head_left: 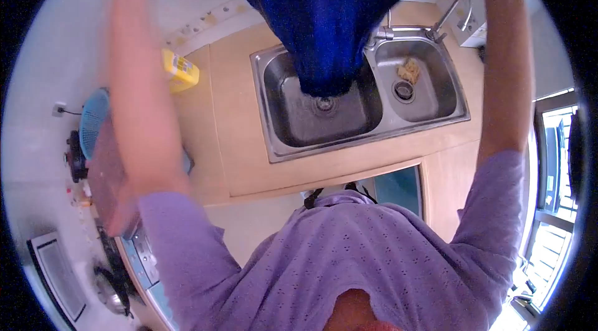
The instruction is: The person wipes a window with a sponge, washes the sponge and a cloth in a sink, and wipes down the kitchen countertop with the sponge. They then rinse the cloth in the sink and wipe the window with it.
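A dark blue cloth (324, 13) hangs from the top of the view, its gathered lower end down in the larger left sink basin (293, 122). Both my arms are raised on either side of it. My left forearm (146, 100), smeared by motion, runs up past the top edge. On the other side, my right forearm (506, 69) also leaves the view at the top. Neither hand shows, so whether they hold the cloth cannot be seen. The cloth's upper part is cut off too.
In the smaller right basin (436, 94) lie a yellowish scrubber (409, 70) and a drain strainer (403, 89). A faucet (458, 10) stands behind. A yellow container (182, 72) and a blue basket (94, 120) are at left, with a pan (111, 290) lower down.
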A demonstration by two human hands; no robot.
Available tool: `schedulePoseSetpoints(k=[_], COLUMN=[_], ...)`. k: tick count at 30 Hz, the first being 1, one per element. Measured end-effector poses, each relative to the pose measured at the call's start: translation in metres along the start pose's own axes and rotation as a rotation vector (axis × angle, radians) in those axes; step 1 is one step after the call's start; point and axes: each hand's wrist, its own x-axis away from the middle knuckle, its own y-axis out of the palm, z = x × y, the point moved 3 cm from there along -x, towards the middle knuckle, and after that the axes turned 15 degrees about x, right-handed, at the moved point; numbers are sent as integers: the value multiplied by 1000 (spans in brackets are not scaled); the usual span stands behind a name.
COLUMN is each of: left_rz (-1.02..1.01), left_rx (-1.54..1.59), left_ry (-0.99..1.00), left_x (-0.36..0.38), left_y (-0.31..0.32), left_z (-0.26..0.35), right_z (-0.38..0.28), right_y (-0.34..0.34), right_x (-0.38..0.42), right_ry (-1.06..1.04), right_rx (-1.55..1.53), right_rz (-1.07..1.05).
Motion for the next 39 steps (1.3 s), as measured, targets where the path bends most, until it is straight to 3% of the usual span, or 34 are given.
schedulePoseSetpoints(k=[1, 2, 3, 4, 6, 7, 8, 11, 13, 15, 16, 18, 21, 24, 25, 26, 28, 30, 31, 33, 35, 36, 37, 39], left_rz=[113, 76, -81, -92, -120, -238, -286, -423, -488, -713, -803, -986, -980, -1066, -968, -862, -713, -701, -730, -611, -423, -325, -228, -176], left_rx=[-107, -711, -661, -497, -600, -667, -793, -1017, -1222, -1496, -1487, -1450, -1279, -1223, -1136, -1097, -1008, -991, -1022, -1058, -875, -766, -650, -458], left_ry=[-83, 11, -28, -241, -541, -603, -682, -892, -1047, -1040, -1132, -1328, -1587, -1383, -1237, -1097, -828, -566, -427, -219, -125, 47, 215, 50], left_x=[11, 69, 84, 106, 161, 191, 222, 302, 336, 366, 364, 366, 363, 380, 354, 327, 278, 231, 211, 184, 167, 166, 166, 173], left_y=[-18, 7, -36, -66, -105, -141, -159, -183, -182, -186, -176, -152, -123, -166, -153, -139, -99, -52, -27, 11, 25, 31, 34, 15], left_z=[-26, -57, -106, -160, -250, -305, -343, -422, -453, -487, -487, -469, -428, -442, -412, -377, -317, -261, -233, -181, -143, -124, -108, -124], right_z=[54, 109, 163, 150, 157, 203, 229, 317, 337, 332, 322, 315, 297, 286, 272, 244, 195, 149, 142, 92, 58, 42, 15, -26], right_y=[7, 15, 22, 69, 139, 168, 196, 255, 276, 289, 295, 308, 310, 285, 273, 252, 227, 221, 227, 219, 199, 190, 175, 155], right_x=[36, 73, 110, 144, 211, 255, 293, 410, 451, 464, 462, 483, 501, 478, 456, 412, 344, 287, 268, 215, 167, 143, 116, 72], right_ry=[136, 277, 415, 458, 437, 345, 482, 583, 572, 743, 689, 669, 622, 451, 383, 565, 521, 400, 64, 169, 152, 132, 214, 107], right_rx=[-20, -41, -60, -40, 45, 152, 163, 455, 606, 657, 758, 656, 593, 543, 531, 599, 495, 422, 302, 448, 399, 344, 512, 507], right_rz=[-41, -81, -117, -344, -786, -876, -983, -1170, -1344, -1453, -1488, -1686, -1881, -1727, -1667, -1565, -1269, -1082, -859, -876, -613, -546, -617, -514])
